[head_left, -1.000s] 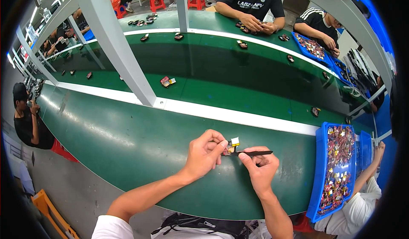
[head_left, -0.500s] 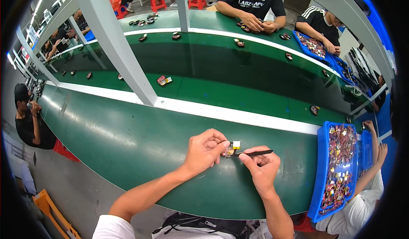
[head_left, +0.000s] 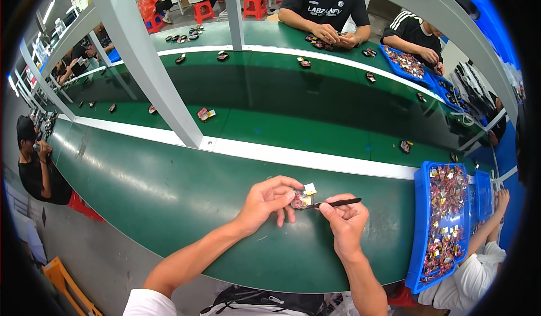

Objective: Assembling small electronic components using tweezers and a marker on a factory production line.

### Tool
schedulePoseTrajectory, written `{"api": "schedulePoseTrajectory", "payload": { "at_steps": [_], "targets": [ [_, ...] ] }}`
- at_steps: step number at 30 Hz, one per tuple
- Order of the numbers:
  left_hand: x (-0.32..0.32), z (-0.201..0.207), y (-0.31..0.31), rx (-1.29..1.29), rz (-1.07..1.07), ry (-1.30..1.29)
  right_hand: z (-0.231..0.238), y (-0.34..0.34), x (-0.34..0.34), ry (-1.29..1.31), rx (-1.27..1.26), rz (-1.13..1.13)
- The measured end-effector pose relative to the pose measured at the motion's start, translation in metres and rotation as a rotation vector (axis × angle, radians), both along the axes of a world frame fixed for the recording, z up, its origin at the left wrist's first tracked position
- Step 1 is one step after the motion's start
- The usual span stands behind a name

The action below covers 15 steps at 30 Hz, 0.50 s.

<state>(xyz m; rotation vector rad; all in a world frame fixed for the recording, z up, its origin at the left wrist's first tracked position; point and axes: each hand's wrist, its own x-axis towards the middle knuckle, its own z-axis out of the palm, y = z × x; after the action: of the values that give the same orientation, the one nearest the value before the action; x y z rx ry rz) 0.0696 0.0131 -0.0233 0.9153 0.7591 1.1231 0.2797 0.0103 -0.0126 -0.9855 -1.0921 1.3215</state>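
My left hand [head_left: 266,201] pinches a small electronic assembly [head_left: 298,201], a reddish circuit board in a dark casing, between thumb and forefinger. Its lower fingers stretch out beneath. A silvery-white piece with a yellow edge [head_left: 309,189], which looks like a small battery, stands tilted at the board's far side. In my right hand [head_left: 348,221] are black tweezers [head_left: 345,201], held nearly level. Their tips reach the near right edge of the assembly; whether they grip a part is too small to tell. Both hands are above the green table [head_left: 186,203].
To the right stands a blue bin [head_left: 420,231] full of similar boards. Beyond a white rail [head_left: 293,153], a green conveyor belt [head_left: 270,130] carries scattered assemblies. A grey post [head_left: 152,73] rises at the rail. Co-workers sit across the belt, at far left and at right.
The white piece has tilted over the assembly, and my left hand's lower fingers have uncurled. My right hand keeps the tweezers at the assembly. Assemblies on the belt have shifted slightly left.
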Motion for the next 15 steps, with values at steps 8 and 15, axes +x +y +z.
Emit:
{"api": "schedulePoseTrajectory", "payload": {
  "at_steps": [8,15],
  "targets": [
    [0.003,0.0014,-0.0027,0.035,-0.035,0.009,0.0039,-0.0011,0.0016,0.01,-0.013,0.008],
    [0.0027,-0.0015,-0.0028,0.036,-0.018,0.023,-0.0031,-0.0076,0.0035,-0.264,0.214,-0.048]
  ]
}}
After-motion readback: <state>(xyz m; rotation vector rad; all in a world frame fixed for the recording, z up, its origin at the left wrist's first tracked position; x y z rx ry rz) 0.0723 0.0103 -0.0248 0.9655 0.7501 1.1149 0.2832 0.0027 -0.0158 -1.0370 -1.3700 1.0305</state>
